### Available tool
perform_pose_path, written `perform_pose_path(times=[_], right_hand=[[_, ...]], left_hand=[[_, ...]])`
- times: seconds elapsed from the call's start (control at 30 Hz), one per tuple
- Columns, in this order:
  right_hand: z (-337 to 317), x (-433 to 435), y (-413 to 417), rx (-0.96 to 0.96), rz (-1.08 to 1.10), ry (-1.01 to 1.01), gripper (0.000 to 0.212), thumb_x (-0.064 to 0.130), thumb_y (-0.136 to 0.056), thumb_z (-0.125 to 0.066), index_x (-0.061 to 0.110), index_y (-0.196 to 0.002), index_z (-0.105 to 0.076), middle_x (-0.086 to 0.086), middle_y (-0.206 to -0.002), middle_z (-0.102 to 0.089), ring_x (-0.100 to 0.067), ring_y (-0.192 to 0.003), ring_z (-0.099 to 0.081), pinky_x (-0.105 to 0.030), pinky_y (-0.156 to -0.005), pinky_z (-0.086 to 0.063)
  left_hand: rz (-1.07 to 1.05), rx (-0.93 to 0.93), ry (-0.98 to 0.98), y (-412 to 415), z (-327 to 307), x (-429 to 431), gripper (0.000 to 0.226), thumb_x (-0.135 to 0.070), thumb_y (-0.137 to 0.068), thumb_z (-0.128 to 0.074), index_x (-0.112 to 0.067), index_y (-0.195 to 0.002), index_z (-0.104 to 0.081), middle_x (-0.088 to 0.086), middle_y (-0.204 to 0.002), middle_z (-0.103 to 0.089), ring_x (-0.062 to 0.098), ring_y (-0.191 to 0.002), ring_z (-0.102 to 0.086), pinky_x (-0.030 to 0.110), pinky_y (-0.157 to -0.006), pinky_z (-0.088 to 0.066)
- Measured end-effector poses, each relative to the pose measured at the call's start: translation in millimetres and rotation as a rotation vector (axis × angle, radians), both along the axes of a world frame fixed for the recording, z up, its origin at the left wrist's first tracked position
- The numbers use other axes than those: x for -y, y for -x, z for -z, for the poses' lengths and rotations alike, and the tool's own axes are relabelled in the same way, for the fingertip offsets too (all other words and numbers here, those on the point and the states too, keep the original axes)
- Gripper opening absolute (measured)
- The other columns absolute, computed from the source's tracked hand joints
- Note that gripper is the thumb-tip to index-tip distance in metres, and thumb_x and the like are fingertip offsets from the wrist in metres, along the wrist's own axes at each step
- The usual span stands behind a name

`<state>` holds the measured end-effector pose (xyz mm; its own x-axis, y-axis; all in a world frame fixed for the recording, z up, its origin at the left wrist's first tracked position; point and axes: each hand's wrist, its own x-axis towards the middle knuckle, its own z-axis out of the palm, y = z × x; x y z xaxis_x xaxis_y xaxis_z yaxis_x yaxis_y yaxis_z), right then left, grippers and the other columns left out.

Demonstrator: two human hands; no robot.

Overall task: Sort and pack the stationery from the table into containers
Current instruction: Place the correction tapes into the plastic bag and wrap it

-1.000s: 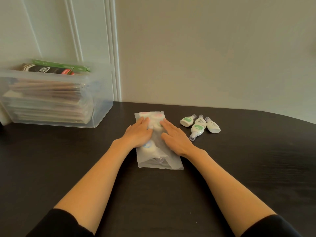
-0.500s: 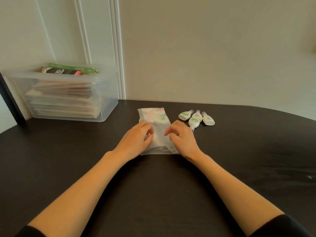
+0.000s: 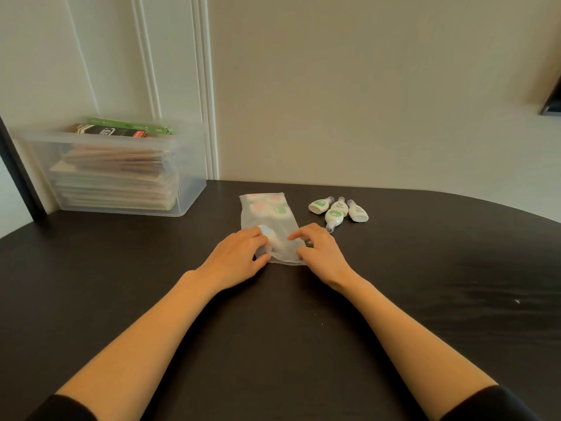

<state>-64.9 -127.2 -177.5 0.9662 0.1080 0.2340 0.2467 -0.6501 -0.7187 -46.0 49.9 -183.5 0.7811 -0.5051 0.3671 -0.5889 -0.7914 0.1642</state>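
A frosted plastic bag (image 3: pixel 268 221) lies flat on the dark table (image 3: pixel 425 284), with several white correction-tape rollers showing through it, some pink-labelled and some green. My left hand (image 3: pixel 239 258) pinches the bag's near left corner, where one roller sits inside. At the near right corner my right hand (image 3: pixel 321 253) holds the bag's edge with curled fingers. Several loose white rollers (image 3: pixel 338 211) with green labels lie on the table just right of the bag.
A clear plastic bin (image 3: pixel 121 174) stands at the back left, filled with stacked paper packs and topped by a green and a dark box. A pale wall runs close behind the table. The table's curved edge shows at far right.
My hands have drawn back from lying flat on the bag's middle to gripping its near end. The bag's near part looks folded or bunched shorter than a second ago.
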Motion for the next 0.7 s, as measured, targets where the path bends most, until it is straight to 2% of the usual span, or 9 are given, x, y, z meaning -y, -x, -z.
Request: perform_pose_path(times=[0.07,0.13,0.23,0.33,0.43,0.5,0.57,0.63,0.7], right_hand=[[0.1,1.1,1.4,0.092,0.018,-0.012,0.031,-0.001,-0.077,-0.049,0.012,-0.101,-0.063,0.006,-0.106,-0.048,-0.012,-0.107,-0.042,-0.027,-0.093,-0.038],[-1.4,0.7,4.3,0.166,0.023,-0.013,0.029,0.005,-0.074,-0.045,0.009,-0.094,-0.066,0.004,-0.098,-0.051,-0.010,-0.096,-0.042,-0.022,-0.083,-0.038],[-2.4,-1.7,6.6,0.189,-0.011,-0.034,0.044,0.014,-0.062,-0.036,0.007,-0.088,-0.070,0.005,-0.086,-0.050,-0.008,-0.085,-0.040,-0.017,-0.072,-0.036],[-2.5,-3.2,6.7,0.162,-0.050,-0.022,0.051,0.017,-0.061,-0.034,0.007,-0.097,-0.070,0.004,-0.089,-0.055,-0.006,-0.084,-0.039,-0.021,-0.075,-0.036],[-1.7,-4.2,3.3,0.069,-0.062,0.068,0.055,0.024,-0.070,-0.029,0.009,-0.105,-0.068,0.002,-0.104,-0.060,-0.008,-0.094,-0.040,-0.027,-0.084,-0.035],[1.6,-5.3,-1.3,0.028,-0.012,0.158,0.038,0.024,-0.083,-0.027,0.011,-0.079,-0.063,0.002,-0.092,-0.057,-0.016,-0.092,-0.042,-0.031,-0.077,-0.033],[3.7,-6.5,-4.7,0.036,0.069,0.202,0.034,0.015,-0.093,-0.031,0.013,-0.059,-0.037,-0.005,-0.078,-0.050,-0.023,-0.084,-0.043,-0.034,-0.069,-0.030],[3.5,-6.2,-5.8,0.041,0.125,0.196,0.036,0.012,-0.094,-0.032,0.013,-0.058,-0.029,-0.010,-0.078,-0.049,-0.024,-0.080,-0.042,-0.034,-0.066,-0.029],[3.0,-5.7,-5.7,0.025,0.133,0.190,0.034,0.013,-0.094,-0.032,0.011,-0.060,-0.034,-0.012,-0.091,-0.055,-0.024,-0.085,-0.045,-0.034,-0.070,-0.031]], left_hand=[[0.039,-0.004,0.028,-0.8,0.5,0.8,0.016,-0.020,-0.094,-0.049,-0.010,-0.098,-0.060,0.000,-0.102,-0.056,0.017,-0.096,-0.053,0.025,-0.082,-0.040],[0.038,-0.038,0.067,-1.4,1.1,0.2,0.014,-0.016,-0.094,-0.046,-0.008,-0.099,-0.058,0.000,-0.104,-0.057,0.018,-0.097,-0.053,0.022,-0.082,-0.037],[0.006,-0.144,0.105,-3.2,2.4,-1.6,0.015,-0.016,-0.096,-0.043,-0.006,-0.104,-0.052,0.001,-0.110,-0.058,0.020,-0.099,-0.054,0.029,-0.086,-0.042],[-0.027,-0.238,0.072,-5.0,2.4,-1.0,0.027,-0.019,-0.098,-0.040,-0.008,-0.120,-0.049,0.005,-0.109,-0.059,0.022,-0.101,-0.054,0.037,-0.089,-0.044],[-0.049,-0.256,0.119,-4.1,2.1,-0.6,0.019,-0.022,-0.096,-0.042,-0.009,-0.103,-0.055,0.008,-0.097,-0.061,0.024,-0.092,-0.055,0.036,-0.080,-0.043],[-0.057,-0.264,0.251,-2.7,-0.6,0.0,0.021,-0.026,-0.094,-0.048,-0.011,-0.080,-0.054,0.006,-0.080,-0.060,0.021,-0.076,-0.055,0.033,-0.069,-0.041],[-0.062,-0.285,0.382,-4.5,-5.6,3.6,0.030,-0.030,-0.094,-0.048,-0.010,-0.071,-0.053,0.004,-0.073,-0.059,0.016,-0.068,-0.051,0.030,-0.065,-0.038],[-0.082,-0.243,0.421,-12.2,-9.7,10.2,0.035,-0.028,-0.096,-0.044,-0.002,-0.075,-0.054,0.013,-0.080,-0.060,0.021,-0.069,-0.051,0.034,-0.065,-0.038],[-0.104,-0.173,0.335,-18.8,-11.6,17.6,0.024,-0.022,-0.096,-0.043,-0.005,-0.086,-0.056,0.007,-0.096,-0.058,0.024,-0.080,-0.054,0.035,-0.071,-0.041]])
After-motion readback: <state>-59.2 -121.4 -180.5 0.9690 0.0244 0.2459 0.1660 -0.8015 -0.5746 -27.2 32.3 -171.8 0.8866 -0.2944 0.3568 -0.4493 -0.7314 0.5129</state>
